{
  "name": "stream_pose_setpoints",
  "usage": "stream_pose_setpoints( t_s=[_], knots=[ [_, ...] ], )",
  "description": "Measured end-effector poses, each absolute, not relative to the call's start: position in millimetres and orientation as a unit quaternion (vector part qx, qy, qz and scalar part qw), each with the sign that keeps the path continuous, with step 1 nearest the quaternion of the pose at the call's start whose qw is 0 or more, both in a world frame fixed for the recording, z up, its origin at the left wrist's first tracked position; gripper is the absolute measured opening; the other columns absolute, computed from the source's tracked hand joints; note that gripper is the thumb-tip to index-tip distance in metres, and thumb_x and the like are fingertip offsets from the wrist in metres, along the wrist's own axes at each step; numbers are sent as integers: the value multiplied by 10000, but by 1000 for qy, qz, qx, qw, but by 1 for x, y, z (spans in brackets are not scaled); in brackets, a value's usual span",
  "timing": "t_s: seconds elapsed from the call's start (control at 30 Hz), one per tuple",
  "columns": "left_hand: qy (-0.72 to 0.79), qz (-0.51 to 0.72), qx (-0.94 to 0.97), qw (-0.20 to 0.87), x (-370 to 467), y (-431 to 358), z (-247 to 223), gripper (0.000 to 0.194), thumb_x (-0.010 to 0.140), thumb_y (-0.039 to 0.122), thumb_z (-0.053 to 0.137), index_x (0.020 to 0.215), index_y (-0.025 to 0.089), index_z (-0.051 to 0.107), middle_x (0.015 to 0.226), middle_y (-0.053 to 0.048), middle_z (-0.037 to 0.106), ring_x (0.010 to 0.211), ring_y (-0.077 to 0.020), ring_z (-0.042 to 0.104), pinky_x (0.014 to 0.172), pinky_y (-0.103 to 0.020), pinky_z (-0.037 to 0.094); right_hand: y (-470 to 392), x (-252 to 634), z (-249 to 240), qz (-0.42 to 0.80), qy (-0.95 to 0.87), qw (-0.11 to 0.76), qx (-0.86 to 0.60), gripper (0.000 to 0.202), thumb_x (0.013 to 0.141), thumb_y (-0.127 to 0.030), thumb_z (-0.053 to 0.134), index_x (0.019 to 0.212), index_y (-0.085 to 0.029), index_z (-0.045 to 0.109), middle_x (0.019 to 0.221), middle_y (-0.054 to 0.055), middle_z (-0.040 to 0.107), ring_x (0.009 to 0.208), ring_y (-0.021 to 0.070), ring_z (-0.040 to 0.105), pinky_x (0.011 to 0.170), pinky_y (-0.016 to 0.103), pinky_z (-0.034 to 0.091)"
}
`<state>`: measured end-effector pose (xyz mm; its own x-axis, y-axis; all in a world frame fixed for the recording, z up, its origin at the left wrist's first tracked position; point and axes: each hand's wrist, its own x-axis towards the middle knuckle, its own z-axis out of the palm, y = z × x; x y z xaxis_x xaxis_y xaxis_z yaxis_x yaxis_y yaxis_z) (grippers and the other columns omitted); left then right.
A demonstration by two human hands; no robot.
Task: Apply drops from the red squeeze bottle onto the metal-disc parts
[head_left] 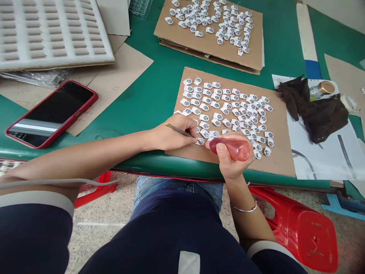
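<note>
My left hand (pixel 178 133) is closed around a pair of metal tweezers (pixel 179 130), whose tip points at a small white piece with a round dark centre (pixel 200 141) near the front edge of a cardboard sheet (pixel 281 160). In my right hand (pixel 238 163) is a red squeeze bottle (pixel 231 148), lying sideways with its narrow end toward the same piece. Whether its nozzle touches the piece, I cannot tell. Rows of similar white pieces (pixel 216 97) cover much of the sheet, some partly hidden behind my hands.
Behind stands a cardboard stack (pixel 182 36) bearing more pieces. A red-cased phone (pixel 53 114) and a white foam tray (pixel 65 34) are at left. Dark cloth (pixel 322 118) and a small glass jar (pixel 321 90) lie at right. A red stool (pixel 313 232) is below the table.
</note>
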<state>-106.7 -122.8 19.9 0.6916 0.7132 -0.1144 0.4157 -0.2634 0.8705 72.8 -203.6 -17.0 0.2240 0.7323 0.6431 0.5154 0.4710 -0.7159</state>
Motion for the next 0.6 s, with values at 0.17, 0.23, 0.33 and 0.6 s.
stream_pose_setpoints(
  t_s=[0.17, 0.23, 0.33, 0.6],
  knots=[
    [361, 163, 772, 497, -107, -124, 18, 35, 673, 112, 633, 669, 115, 667, 631, -5, 647, 568, -95, 562, 496, -187, 404, -196, 83, -12, 149, -477, 716, -487, 198, 753, -364, 601, 832, -189, 552, 722, 2, 552, 551, 152, 587, 440, 313, 478],
    [355, 172, 769, 503, -107, -125, 19, 36, 679, 127, 637, 680, 115, 671, 643, -11, 655, 580, -100, 570, 503, -191, 408, -189, 91, -3, 173, -435, 744, -477, 185, 795, -369, 544, 805, -185, 537, 659, -16, 516, 448, 140, 559, 351, 285, 421],
    [361, 205, 764, 494, -106, -126, 24, 50, 682, 156, 646, 684, 113, 671, 674, -25, 669, 611, -111, 587, 529, -199, 421, -175, 106, 14, 154, -434, 754, -469, 191, 813, -381, 515, 783, -192, 514, 592, -35, 480, 377, 120, 518, 318, 267, 394],
    [347, 214, 841, 356, -93, -122, 34, 39, 702, 140, 617, 682, 140, 650, 634, 2, 655, 545, -84, 548, 505, -195, 378, -135, 121, 28, 137, -510, 710, -466, 203, 835, -417, 489, 811, -216, 475, 637, -28, 465, 468, 111, 557, 424, 273, 480]
  ],
)
